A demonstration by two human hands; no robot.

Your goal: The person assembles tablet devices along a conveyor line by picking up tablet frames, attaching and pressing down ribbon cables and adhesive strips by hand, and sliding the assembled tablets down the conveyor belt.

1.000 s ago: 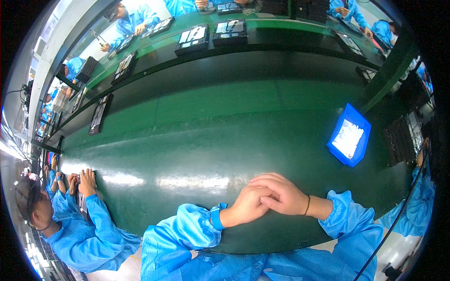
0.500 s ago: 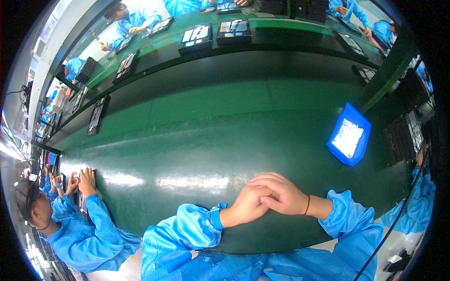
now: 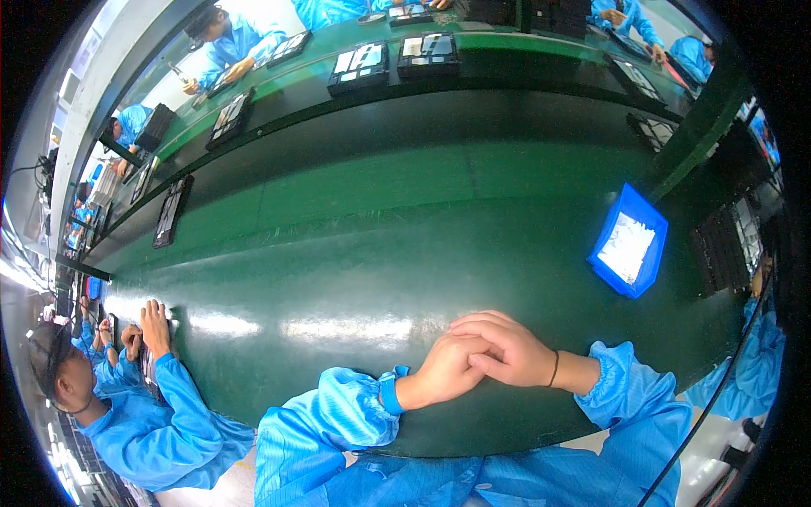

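My two hands rest clasped together on the green work table, close to its front edge. My right hand is closed over my left hand, its thumb lying across the left. Most of the left hand's fingers are hidden beneath the right, and no object shows between the hands. Blue elastic-cuffed sleeves cover both forearms, and a thin dark band circles the right wrist. The nearest thing to the right hand is a blue bin holding a heap of small white pieces, farther back on the right.
Beyond the table, dark trays of flat parts sit on a raised green line. A lower dark tray lies at left. A green post rises at right, near stacked black trays. A co-worker sits close on my left.
Trays on the raised line have shifted slightly right; the lower trays have shifted slightly left. The left co-worker's hands have moved a little. My clasped hands stay as they were.
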